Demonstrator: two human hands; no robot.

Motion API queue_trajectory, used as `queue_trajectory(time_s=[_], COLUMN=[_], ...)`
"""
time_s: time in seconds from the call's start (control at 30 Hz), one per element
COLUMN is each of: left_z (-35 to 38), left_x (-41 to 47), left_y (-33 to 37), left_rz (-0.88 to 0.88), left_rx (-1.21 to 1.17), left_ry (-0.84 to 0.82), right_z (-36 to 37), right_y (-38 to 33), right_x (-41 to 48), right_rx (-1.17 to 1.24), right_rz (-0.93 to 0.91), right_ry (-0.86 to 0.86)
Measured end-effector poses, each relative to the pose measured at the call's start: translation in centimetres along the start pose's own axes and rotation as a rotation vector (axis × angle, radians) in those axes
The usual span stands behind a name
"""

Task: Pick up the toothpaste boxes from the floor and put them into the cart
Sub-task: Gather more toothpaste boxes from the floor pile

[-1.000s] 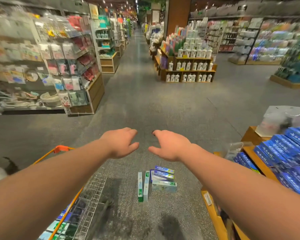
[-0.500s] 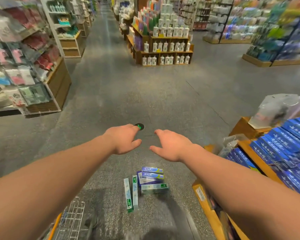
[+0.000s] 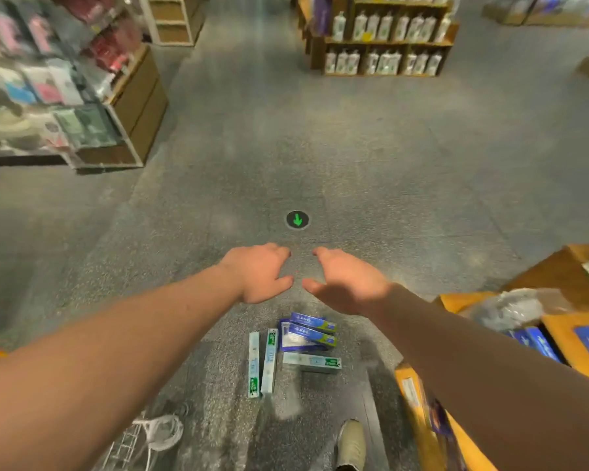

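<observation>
So, no box is picked up yet. Both hands are held out in front, above the floor (image 3: 388,171) & a bit past the pile. The left hand (image 3: 259,273) & right hand (image 3: 347,283) have loose, spread fingers w/ nothing in them.

The toothpaste boxes (image 3: 296,351) lie in a small pile on the floor, below the wrists & near the person's shoe (image 3: 352,443). Two long pale boxes (image 3: 262,362) lie side by side on the left. The blue boxes (image 3: 312,329) are stacked on the right, w/ one more pale box just under them.

I think this is the reach-down step. Next, the hands need to pull back & go low to the pile, then take a box by its long sides.

Room: there is open floor on the far side, up to the green arrow mark (image 3: 297,219). The orange shelf (image 3: 419,396) edge is close on the right, so the right arm should not swing wide. The cart (image 3: 126,447) shows only as a bit of wire at the bottom left, near the left arm. Boxes prob. must go up & over that wire rim.
</observation>
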State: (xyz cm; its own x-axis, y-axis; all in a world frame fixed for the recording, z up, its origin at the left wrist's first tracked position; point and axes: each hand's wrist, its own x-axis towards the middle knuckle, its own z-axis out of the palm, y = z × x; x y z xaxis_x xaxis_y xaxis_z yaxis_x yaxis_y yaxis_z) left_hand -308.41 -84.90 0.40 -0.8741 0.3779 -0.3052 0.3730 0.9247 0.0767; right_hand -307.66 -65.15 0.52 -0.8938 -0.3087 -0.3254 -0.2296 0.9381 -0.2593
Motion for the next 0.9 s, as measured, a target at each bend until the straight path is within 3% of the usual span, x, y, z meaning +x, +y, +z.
queue_trajectory(time_s=[0.23, 0.9], left_z=[10.7, 57.6], left_x=[7.7, 34.1], left_y=[-1.2, -5.6], left_rz=[-0.088, 0.02], left_rx=[-0.046, -0.017], left_ry=[-0.075, -0.07], right_z=[9.1, 53.1], right_y=[5.7, 24.9], right_x=[8.3, 32.9], right_rx=[-0.018, -0.061], right_rz=[-0.068, -0.049], right_ry=[-0.076, -0.12])
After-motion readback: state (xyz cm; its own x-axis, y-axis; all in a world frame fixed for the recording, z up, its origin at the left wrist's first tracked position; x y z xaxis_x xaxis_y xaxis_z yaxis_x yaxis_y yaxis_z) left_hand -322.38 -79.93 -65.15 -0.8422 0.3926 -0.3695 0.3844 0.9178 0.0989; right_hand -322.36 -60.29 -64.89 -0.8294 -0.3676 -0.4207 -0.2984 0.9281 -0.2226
